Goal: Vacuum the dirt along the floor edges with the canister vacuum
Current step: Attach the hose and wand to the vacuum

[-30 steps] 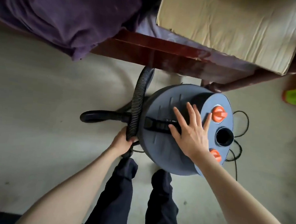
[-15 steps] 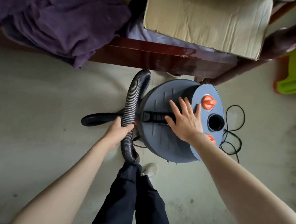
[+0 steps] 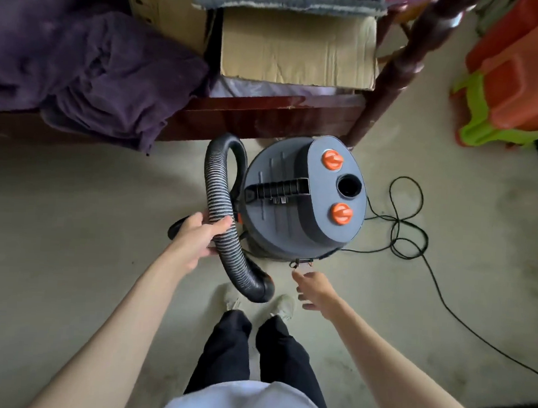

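Observation:
A grey canister vacuum [image 3: 285, 224] with a black handle and two orange knobs stands on the floor beside a wooden bed frame. Its ribbed black hose [image 3: 218, 187] loops up from the canister's left side and curves down to an open end near my feet. My left hand [image 3: 199, 237] grips the hose at its middle. My right hand [image 3: 314, 289] hangs just below the canister's near edge with loosely spread fingers, touching nothing.
A black power cord [image 3: 403, 219] lies in loops on the floor right of the vacuum. The bed frame [image 3: 267, 116] carries a purple blanket [image 3: 89, 70] and cardboard boxes [image 3: 297, 53]. Orange and green plastic stools [image 3: 511, 90] stand at the upper right. My feet [image 3: 283, 305] are directly below the hose.
My right hand has lifted off the canister's top and drawn back toward me. My left hand has pulled the hose outward and lower. The view has pulled back from the vacuum.

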`<state>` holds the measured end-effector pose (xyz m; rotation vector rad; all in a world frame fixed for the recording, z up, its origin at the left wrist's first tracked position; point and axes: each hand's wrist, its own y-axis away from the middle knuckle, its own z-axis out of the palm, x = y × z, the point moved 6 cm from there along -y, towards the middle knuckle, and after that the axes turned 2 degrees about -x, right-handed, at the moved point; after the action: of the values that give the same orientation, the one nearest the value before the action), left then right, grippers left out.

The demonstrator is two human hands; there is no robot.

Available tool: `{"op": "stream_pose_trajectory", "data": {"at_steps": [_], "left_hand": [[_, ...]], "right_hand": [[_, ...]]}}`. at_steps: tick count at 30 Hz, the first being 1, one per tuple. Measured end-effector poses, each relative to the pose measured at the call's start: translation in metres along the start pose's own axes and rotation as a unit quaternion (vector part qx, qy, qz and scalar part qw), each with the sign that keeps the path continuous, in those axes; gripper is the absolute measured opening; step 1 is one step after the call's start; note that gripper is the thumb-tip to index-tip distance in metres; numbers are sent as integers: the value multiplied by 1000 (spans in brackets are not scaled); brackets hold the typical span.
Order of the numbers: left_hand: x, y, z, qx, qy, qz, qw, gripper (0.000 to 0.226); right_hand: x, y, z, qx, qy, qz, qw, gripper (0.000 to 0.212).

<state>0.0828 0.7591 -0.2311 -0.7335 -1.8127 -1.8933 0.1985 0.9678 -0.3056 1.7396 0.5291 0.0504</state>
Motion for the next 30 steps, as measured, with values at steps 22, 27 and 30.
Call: {"op": "stream_pose_trajectory", "data": {"at_steps": [22,27,30], "left_hand": [[54,88,-5,-208,-39,8,977,19],[37,77,-16,-158,10,-66,985,22],[36,78,-12,-152,-9,-54,987,30]], "right_hand": [[47,128,65,27,-863,22,504,20],[51,160,34,69,-879,-95,463,19],[41,181,6,98,-875,-163,445,18]]}}
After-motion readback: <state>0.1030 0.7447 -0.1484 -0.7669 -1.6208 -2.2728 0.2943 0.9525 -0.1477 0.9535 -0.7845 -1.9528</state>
